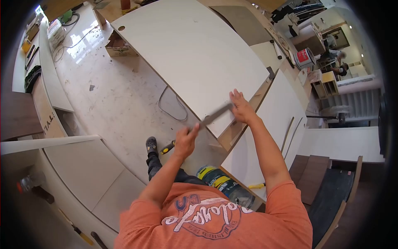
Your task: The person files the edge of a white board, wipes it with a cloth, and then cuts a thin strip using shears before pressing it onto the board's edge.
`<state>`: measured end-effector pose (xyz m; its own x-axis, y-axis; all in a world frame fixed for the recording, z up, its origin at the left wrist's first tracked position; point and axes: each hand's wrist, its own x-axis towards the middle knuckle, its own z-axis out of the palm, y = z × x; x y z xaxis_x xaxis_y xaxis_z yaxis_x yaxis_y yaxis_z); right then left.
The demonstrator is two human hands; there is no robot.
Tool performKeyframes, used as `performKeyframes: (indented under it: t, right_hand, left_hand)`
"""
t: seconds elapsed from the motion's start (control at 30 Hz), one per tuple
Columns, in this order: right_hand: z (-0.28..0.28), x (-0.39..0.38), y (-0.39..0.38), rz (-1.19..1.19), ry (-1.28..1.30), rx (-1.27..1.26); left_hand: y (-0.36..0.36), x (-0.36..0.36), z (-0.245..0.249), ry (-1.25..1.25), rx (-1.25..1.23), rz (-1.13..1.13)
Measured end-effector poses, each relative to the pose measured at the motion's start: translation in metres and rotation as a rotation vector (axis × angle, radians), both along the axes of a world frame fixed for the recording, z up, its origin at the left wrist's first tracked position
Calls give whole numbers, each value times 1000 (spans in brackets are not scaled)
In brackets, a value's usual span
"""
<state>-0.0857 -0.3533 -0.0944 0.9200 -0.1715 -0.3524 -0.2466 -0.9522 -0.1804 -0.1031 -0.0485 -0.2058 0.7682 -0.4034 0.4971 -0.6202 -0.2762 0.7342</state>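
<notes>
A long, flat grey file [216, 114] lies slantwise over the near corner of a large white panel [199, 54], smeared a little by motion. My left hand [185, 142] is closed around the file's lower end, just off the panel's edge, with its thumb along the tool. At the far end my right hand [243, 108] grips the tip of the file over the panel, fingers pointing up and away. A round cut-out [121, 28] shows in the panel's far left corner.
To the right lies a second white panel [248, 155] with a yellow-handled tool [257, 186] on it. Stacked tins [219, 180] stand beside my legs. A black-and-yellow tool [168, 147] lies by my shoe. A paint can [304, 58] is at upper right; people [338, 58] are farther off.
</notes>
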Motion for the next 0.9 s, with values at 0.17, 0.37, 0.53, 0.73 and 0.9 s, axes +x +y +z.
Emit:
performKeyframes:
  t: [0.17, 0.37, 0.53, 0.73, 0.9]
  right_hand:
    - [-3, -2, -5, -12, 9, -28]
    - [-6, -1, -23, 9, 42, 110]
    - [-4, 3, -28, 40, 61, 94]
    - [1, 1, -25, 3, 77, 195]
    - [5, 7, -21, -30, 129, 154]
  left_hand:
    - [59, 10, -36, 188, 145, 25]
    - [-19, -20, -9, 77, 24, 41]
    - [18, -62, -22, 118, 98, -1]
    - [-30, -55, -7, 106, -30, 24]
    - [5, -63, -23, 77, 83, 48]
